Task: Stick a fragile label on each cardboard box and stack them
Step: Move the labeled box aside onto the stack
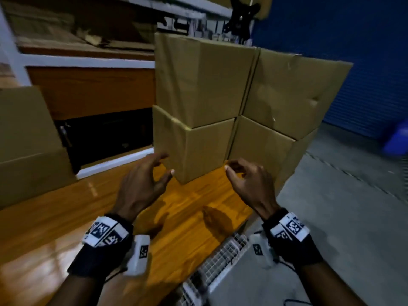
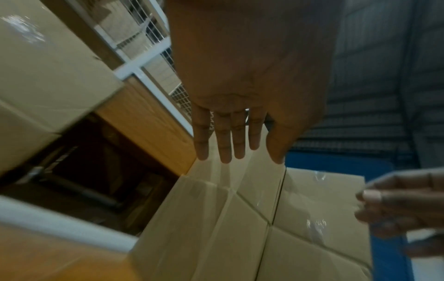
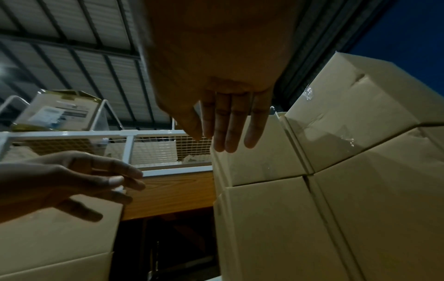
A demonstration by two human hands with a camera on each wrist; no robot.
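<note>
My left hand (image 1: 141, 182) and right hand (image 1: 249, 182) hover over the wooden table (image 1: 66, 228), fingers loose, gripping nothing. Bare tabletop lies between them. Just beyond, four cardboard boxes (image 1: 205, 138) stand stacked two by two at the table's right edge, seams flush. Labels not visible, possibly blur. Another box (image 1: 26, 140) far left, well apart.

Four boxes (image 1: 231, 102) stacked two-by-two on table (image 1: 66, 228).

Black wristbands (image 1: 97, 255) carry white blocks with black square-patterned markers (image 1: 294, 225).
</note>
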